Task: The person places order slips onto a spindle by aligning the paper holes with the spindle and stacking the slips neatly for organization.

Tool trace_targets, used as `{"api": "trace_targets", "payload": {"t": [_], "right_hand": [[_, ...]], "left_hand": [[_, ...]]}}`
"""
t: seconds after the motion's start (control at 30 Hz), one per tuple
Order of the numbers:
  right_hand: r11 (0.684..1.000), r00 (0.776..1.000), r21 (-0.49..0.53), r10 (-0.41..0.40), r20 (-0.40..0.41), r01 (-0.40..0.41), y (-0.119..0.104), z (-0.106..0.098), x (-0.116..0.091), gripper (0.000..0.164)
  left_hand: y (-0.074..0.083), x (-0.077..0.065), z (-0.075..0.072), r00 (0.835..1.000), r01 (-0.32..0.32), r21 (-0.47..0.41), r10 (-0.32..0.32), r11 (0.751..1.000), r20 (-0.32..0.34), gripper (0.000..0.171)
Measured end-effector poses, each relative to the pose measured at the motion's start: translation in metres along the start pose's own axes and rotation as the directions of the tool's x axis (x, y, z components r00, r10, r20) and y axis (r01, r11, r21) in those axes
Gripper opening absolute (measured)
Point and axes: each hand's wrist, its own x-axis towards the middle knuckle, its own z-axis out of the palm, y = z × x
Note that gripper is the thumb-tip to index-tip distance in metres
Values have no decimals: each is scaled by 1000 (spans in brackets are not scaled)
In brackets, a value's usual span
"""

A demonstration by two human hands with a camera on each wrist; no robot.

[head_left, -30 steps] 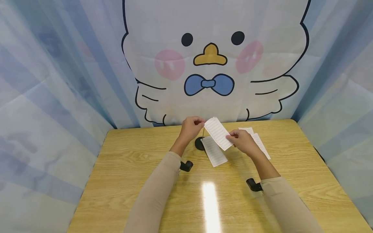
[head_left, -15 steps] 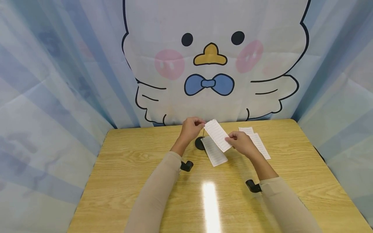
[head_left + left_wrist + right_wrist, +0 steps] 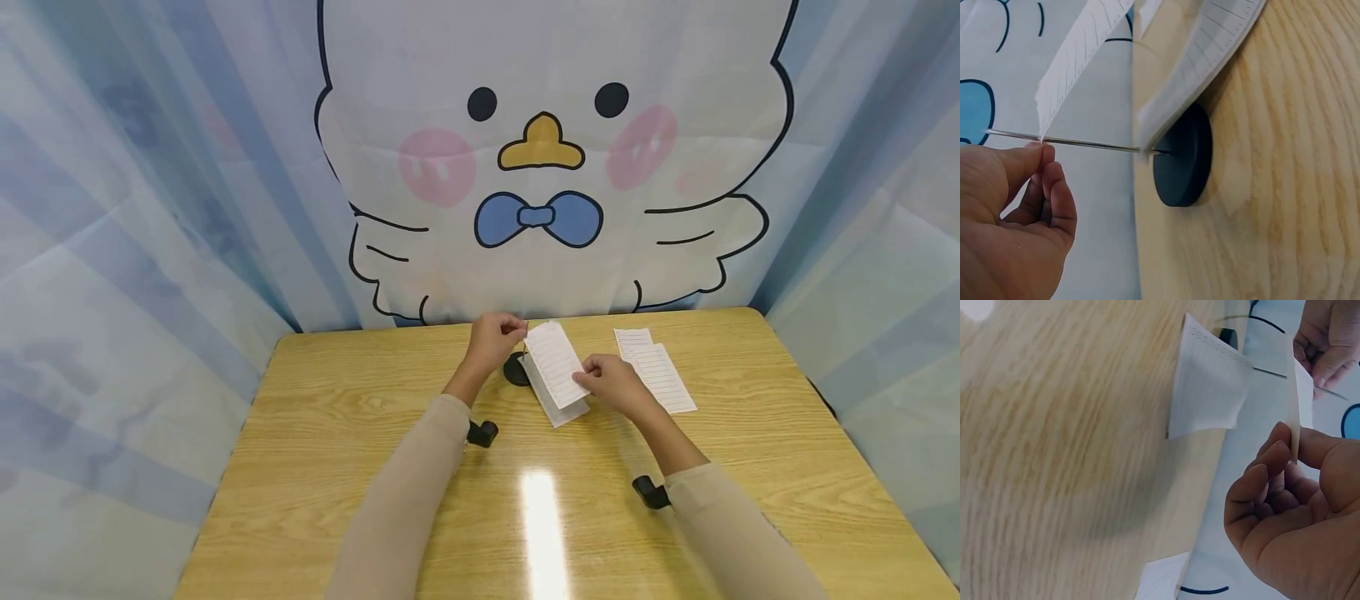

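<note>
A lined white paper slip (image 3: 557,360) is held between both hands above the table. My left hand (image 3: 495,343) pinches its upper left corner, and my right hand (image 3: 611,383) pinches the lower right end. A bill spike with a round black base (image 3: 1184,159) stands on the table. In the left wrist view its thin metal rod (image 3: 1094,145) appears to pass through the held slip at my left fingertips, with the point beyond them. Lower on the rod sit other lined slips (image 3: 1194,65), close to the base and slanting outward; their number is unclear.
More lined slips (image 3: 660,379) lie overlapping on the wooden table (image 3: 360,467), right of my right hand. Just behind the table's far edge hangs a curtain (image 3: 540,267) with a cartoon bird. A black wrist camera (image 3: 651,492) juts from the right cuff.
Both hands have moved down with the held slip, which now hangs lower along the rod and covers more of the slips beneath. The slips on the right stay put.
</note>
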Motion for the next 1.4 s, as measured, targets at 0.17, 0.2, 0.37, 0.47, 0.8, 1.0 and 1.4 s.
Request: {"api": "trace_targets", "payload": {"t": [0.17, 0.2, 0.37, 0.47, 0.8, 1.0, 1.4], "right_hand": [[1000, 1000, -18, 18, 5, -18, 6, 6, 2, 23], [999, 1000, -22, 24, 10, -23, 7, 7, 3, 24], [998, 999, -47, 32, 28, -31, 14, 11, 4, 28], [998, 1000, -67, 23, 22, -22, 18, 13, 5, 29], [995, 1000, -100, -1, 30, 4, 25, 18, 3, 27], [992, 999, -127, -8, 41, 13, 27, 19, 2, 26], [984, 999, -179, 0, 50, 9, 27, 17, 1, 26]], "left_hand": [[-9, 0, 6, 1000, 24, 31, -24, 999, 7, 12], [-11, 0, 7, 1000, 24, 38, -25, 999, 7, 12], [-18, -1, 12, 1000, 9, 79, -8, 997, -1, 11], [-20, -2, 15, 1000, 15, 79, -16, 997, 6, 11], [-28, -5, 22, 998, 66, 48, -66, 997, 8, 12], [-30, -7, 23, 999, 45, 70, -46, 997, 14, 13], [-32, -6, 25, 999, 47, 90, -48, 995, 8, 12]]}}
